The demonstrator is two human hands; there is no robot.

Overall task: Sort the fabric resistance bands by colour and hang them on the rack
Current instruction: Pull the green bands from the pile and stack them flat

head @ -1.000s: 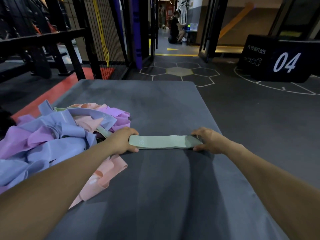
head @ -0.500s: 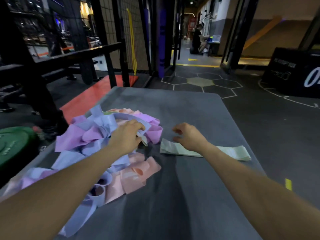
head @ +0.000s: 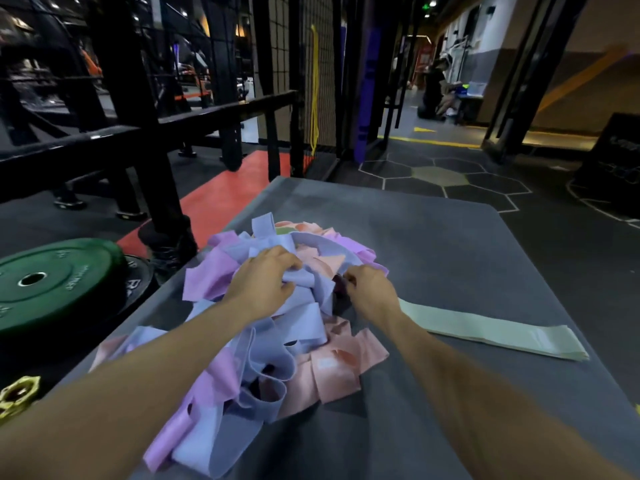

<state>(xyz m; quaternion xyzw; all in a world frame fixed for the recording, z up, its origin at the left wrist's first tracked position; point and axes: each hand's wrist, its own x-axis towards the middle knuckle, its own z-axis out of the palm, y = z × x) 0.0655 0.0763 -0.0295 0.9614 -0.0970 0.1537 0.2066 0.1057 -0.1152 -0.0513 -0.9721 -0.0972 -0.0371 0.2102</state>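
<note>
Left hand: I see my left hand [head: 265, 284] on top of the pile of bands [head: 263, 327], fingers curled down and pinching a blue band [head: 304, 282] near the heap's crown.
Right hand: my right hand [head: 369, 289] sits at 3 o'clock of the left, at the pile's right edge, fingers bent inward; the blur hides whether they grip any cloth, so I cannot tell.
Pile: lilac, blue and pink loops tangled on the grey mat [head: 450, 244], filling its left half.
Green band: a pale green band [head: 495, 332] lies flat at 3 o'clock of the pile, apart from both hands.
Floor: a green weight plate [head: 52, 282] lies at 9 o'clock, off the mat.
</note>
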